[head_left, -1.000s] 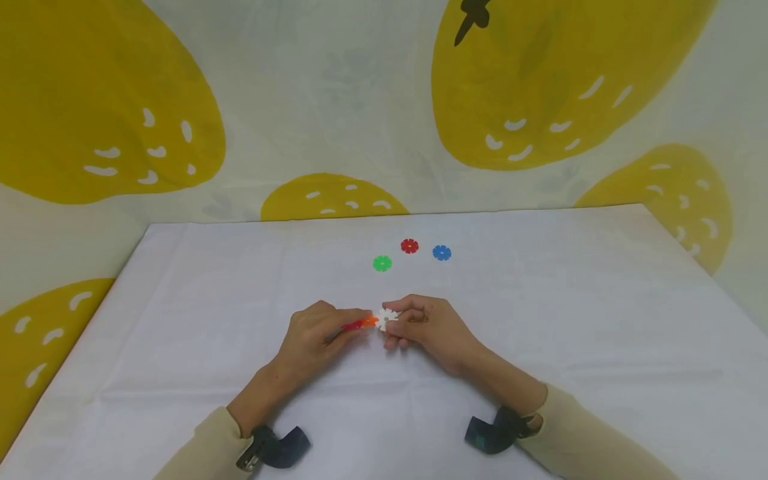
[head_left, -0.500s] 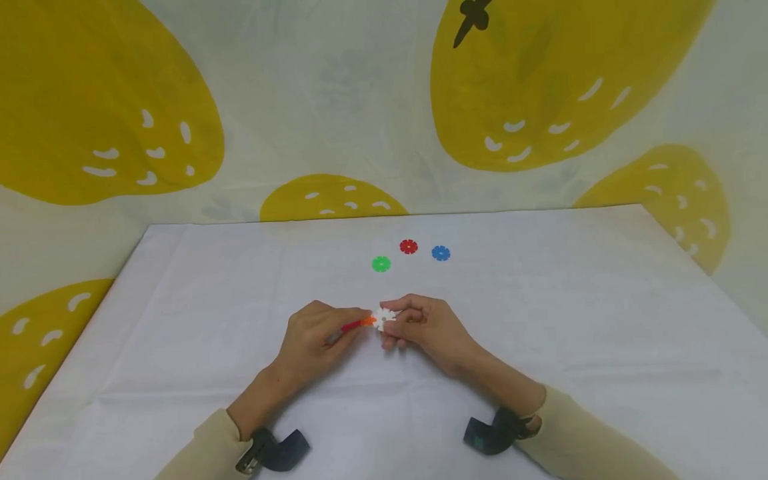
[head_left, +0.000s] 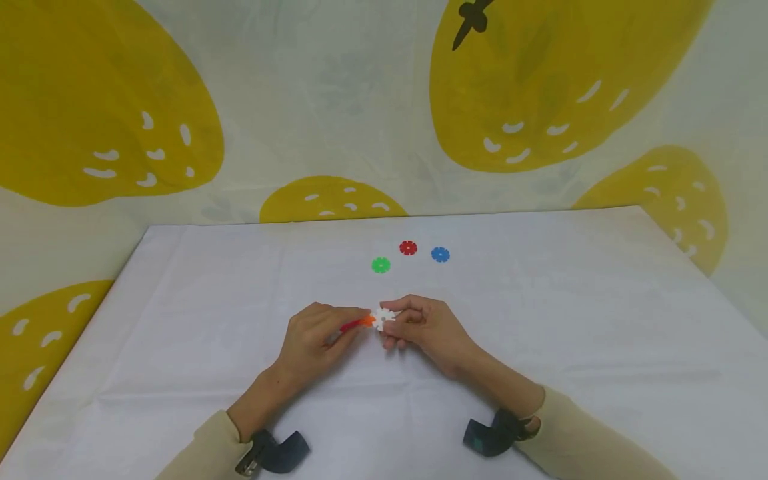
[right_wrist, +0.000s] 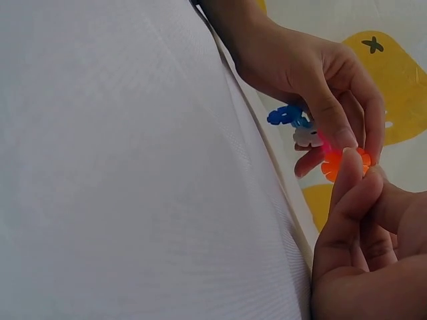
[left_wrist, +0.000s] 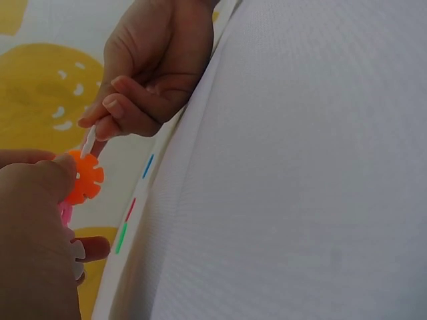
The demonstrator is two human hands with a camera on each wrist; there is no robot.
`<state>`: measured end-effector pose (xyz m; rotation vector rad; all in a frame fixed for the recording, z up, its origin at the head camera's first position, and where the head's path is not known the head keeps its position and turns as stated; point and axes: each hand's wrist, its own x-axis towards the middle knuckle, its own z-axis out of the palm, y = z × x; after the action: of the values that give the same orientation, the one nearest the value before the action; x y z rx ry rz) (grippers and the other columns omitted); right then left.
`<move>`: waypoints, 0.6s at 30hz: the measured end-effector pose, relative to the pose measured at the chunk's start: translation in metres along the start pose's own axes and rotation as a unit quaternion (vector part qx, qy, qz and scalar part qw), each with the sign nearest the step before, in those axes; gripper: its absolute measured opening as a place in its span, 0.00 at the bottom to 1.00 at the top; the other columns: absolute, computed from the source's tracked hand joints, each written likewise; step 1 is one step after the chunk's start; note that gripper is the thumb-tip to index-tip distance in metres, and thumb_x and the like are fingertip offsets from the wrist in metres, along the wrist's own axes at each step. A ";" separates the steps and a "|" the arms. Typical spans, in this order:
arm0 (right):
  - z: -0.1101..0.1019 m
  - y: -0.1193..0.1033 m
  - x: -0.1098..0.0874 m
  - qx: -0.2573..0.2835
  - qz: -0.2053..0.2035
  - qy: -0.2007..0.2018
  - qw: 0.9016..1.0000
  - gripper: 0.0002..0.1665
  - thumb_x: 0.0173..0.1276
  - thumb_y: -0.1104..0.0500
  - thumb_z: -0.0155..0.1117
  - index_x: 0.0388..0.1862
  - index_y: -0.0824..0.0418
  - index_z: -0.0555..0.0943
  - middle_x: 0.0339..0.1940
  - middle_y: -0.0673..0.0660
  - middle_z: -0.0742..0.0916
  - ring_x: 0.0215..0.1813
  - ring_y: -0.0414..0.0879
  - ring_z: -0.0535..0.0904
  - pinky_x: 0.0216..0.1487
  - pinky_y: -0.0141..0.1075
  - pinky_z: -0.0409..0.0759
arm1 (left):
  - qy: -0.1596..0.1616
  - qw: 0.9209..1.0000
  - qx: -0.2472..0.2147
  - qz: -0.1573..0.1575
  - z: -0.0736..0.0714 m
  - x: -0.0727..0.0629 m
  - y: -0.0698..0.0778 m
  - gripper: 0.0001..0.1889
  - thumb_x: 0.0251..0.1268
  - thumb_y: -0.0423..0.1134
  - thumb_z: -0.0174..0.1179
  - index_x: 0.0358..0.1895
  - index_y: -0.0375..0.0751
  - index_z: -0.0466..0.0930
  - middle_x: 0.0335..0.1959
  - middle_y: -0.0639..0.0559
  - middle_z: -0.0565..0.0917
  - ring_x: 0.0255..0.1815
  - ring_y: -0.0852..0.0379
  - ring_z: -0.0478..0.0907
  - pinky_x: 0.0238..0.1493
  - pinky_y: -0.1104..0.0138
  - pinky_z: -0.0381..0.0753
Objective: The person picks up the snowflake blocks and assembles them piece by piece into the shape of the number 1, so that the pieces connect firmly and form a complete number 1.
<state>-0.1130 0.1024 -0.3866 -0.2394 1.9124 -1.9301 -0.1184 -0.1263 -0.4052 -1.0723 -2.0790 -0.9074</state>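
My left hand (head_left: 309, 339) grips a short chain of notched plastic snowflake discs. The orange disc (left_wrist: 87, 179) is at the chain's end, between thumb and forefinger. Behind it come a pink disc (head_left: 351, 326), a white one (right_wrist: 307, 137) and blue ones (right_wrist: 281, 116), partly covered by the fingers. With thumb and fingers, my right hand (head_left: 437, 333) pinches a separate white snowflake disc (head_left: 381, 318). This disc stands edge-on to the orange one in the left wrist view, its rim right at the orange rim.
Beyond the hands, a green disc (head_left: 381, 265), a red disc (head_left: 408, 248) and a blue disc (head_left: 441, 255) lie flat on the white-covered table (head_left: 198, 300). A cloth (head_left: 360, 100) with large yellow shapes hangs behind the far edge.
The white disc in my right hand has shifted very slightly left, along with the orange disc in my left hand. Both hands keep their hold; the loose discs stay where they lie.
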 end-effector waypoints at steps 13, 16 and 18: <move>0.000 0.000 0.000 0.007 -0.008 0.001 1.000 0.25 0.63 0.61 0.68 0.59 0.66 0.76 0.32 0.64 0.86 0.35 0.53 0.84 0.36 0.31 0.80 | -0.024 1.000 -0.017 -0.010 0.000 0.000 0.000 0.08 0.68 0.37 0.58 0.45 0.44 0.83 0.39 0.56 0.86 0.31 0.61 0.79 0.34 0.68 0.76; 0.001 0.000 -0.001 0.003 -0.008 -0.001 1.000 0.25 0.63 0.60 0.68 0.59 0.66 0.76 0.32 0.63 0.86 0.34 0.53 0.84 0.36 0.31 0.80 | -0.025 1.000 -0.012 -0.012 -0.001 0.000 0.000 0.08 0.65 0.34 0.60 0.45 0.45 0.84 0.38 0.56 0.86 0.30 0.61 0.79 0.34 0.67 0.77; 0.001 0.000 -0.001 0.000 -0.009 -0.004 1.000 0.25 0.63 0.60 0.68 0.59 0.65 0.76 0.32 0.63 0.86 0.34 0.53 0.84 0.37 0.31 0.80 | -0.020 1.000 -0.007 -0.015 -0.002 0.000 0.001 0.10 0.62 0.31 0.62 0.44 0.45 0.85 0.36 0.56 0.86 0.29 0.61 0.80 0.33 0.67 0.77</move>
<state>-0.1122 0.1022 -0.3863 -0.2647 1.9109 -1.9390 -0.1171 -0.1273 -0.4044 -1.0775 -2.1307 -0.9244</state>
